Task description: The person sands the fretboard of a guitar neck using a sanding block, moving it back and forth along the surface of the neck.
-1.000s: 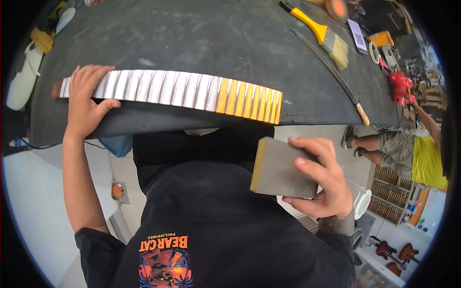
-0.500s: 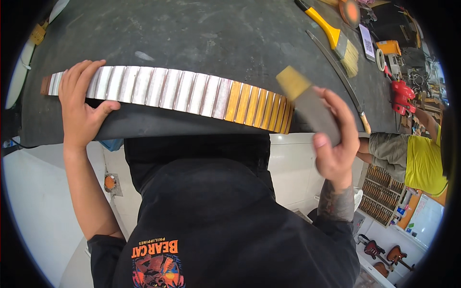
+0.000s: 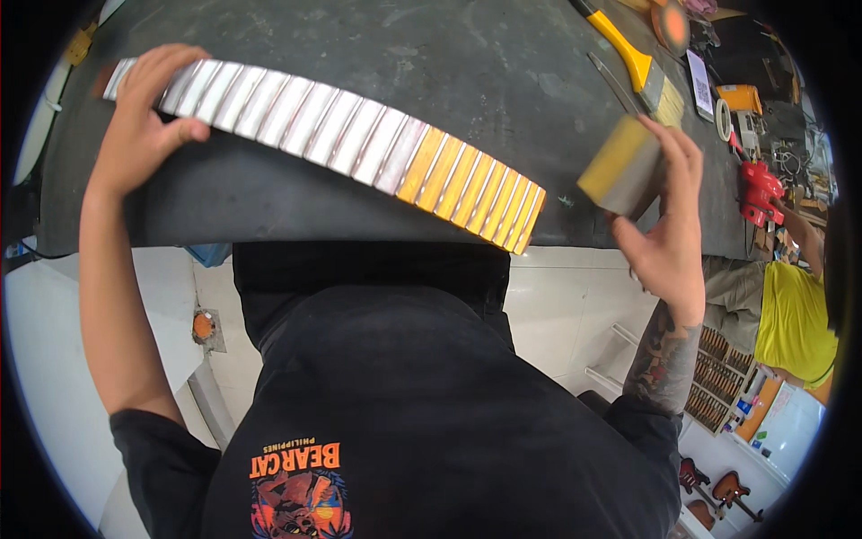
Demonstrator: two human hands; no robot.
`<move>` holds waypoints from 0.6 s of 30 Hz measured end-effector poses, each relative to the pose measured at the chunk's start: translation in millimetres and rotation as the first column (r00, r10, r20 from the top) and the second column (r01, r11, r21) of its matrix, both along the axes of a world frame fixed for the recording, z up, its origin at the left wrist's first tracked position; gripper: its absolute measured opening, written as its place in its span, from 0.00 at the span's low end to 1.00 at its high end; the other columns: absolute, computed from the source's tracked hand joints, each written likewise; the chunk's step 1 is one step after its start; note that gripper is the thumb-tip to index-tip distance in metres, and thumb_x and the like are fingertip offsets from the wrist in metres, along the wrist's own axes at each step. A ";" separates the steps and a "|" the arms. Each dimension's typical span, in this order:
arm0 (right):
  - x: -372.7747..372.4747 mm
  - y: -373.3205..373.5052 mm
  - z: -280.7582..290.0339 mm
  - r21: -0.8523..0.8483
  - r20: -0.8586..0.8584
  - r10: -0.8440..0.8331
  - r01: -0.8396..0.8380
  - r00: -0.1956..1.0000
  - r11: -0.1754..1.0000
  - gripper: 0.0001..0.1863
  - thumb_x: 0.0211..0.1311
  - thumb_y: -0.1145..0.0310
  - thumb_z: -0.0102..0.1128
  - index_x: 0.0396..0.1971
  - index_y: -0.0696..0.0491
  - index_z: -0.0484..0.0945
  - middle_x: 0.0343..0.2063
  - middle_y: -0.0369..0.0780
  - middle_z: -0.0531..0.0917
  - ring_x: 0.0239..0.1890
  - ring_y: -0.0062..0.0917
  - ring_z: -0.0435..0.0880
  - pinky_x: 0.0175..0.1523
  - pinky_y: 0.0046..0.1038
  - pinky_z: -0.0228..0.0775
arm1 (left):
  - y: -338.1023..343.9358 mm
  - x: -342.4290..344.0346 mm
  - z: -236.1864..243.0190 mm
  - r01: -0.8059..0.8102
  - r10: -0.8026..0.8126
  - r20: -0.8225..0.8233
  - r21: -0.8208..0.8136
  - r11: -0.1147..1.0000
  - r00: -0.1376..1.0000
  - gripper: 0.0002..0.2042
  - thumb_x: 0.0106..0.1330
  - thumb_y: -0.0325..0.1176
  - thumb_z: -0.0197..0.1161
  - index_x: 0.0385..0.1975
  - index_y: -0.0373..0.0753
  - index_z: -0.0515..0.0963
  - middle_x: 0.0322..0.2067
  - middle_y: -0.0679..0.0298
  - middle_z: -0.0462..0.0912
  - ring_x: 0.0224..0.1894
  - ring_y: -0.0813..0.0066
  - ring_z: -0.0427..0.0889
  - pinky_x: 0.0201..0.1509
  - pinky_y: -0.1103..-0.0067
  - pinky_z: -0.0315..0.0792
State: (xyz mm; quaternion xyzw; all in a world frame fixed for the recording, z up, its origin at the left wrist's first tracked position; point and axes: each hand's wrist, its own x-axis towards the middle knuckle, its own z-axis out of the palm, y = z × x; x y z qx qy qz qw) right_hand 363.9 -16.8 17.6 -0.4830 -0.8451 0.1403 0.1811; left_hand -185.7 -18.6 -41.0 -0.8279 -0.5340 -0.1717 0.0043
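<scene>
A long fretted guitar neck or fretboard (image 3: 305,121) lies slanted on the dark bench, its left end farther from me. Silvery-white strips cover the spaces between its frets, and yellow strips (image 3: 471,190) cover those at the right end. My left hand (image 3: 148,117) is closed around the left end, fingers over the far edge and thumb at the near edge. Off the right end, my right hand (image 3: 669,225) grips a grey block with a yellow face (image 3: 624,166), apart from the neck. The block is slightly blurred, and fingers hide part of it.
A yellow-handled paintbrush (image 3: 626,52) and a thin file (image 3: 612,83) lie at the far right of the bench (image 3: 359,36), near a phone (image 3: 699,85), a tape roll (image 3: 723,119) and a red tool (image 3: 760,193). A person in a yellow shirt (image 3: 793,314) is at the right.
The neck's left end has swung away from me with my left hand, steepening its slant. My right hand has shifted right with the block, which is now turned differently.
</scene>
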 end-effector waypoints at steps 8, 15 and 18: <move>4.1 -7.0 -30.5 0.001 -0.104 -0.023 0.023 0.994 1.000 0.47 0.42 0.88 0.74 0.67 0.46 0.70 0.76 0.48 0.60 0.78 0.50 0.62 0.77 0.45 0.62 | 40.3 -27.0 0.7 0.029 -0.005 0.142 -0.172 0.985 0.990 0.45 0.53 0.73 0.70 0.59 0.37 0.79 0.60 0.57 0.78 0.67 0.59 0.74 0.74 0.66 0.63; 4.2 -22.0 -48.0 0.101 -0.131 0.079 -0.066 0.988 0.993 0.49 0.47 0.53 0.86 0.67 0.52 0.67 0.73 0.54 0.59 0.74 0.51 0.64 0.74 0.50 0.64 | 46.5 -17.9 -22.6 -0.051 0.041 0.177 0.055 0.997 0.983 0.27 0.75 0.59 0.56 0.49 0.37 0.82 0.52 0.60 0.83 0.61 0.60 0.79 0.70 0.68 0.66; -22.4 4.3 -38.5 0.186 -0.325 0.112 -0.053 0.939 0.981 0.49 0.49 0.52 0.85 0.67 0.53 0.66 0.70 0.52 0.63 0.72 0.48 0.66 0.72 0.49 0.66 | 52.3 -13.6 -20.9 -0.063 0.050 0.216 0.054 0.997 0.975 0.23 0.77 0.54 0.57 0.48 0.37 0.83 0.50 0.60 0.84 0.59 0.61 0.80 0.68 0.69 0.66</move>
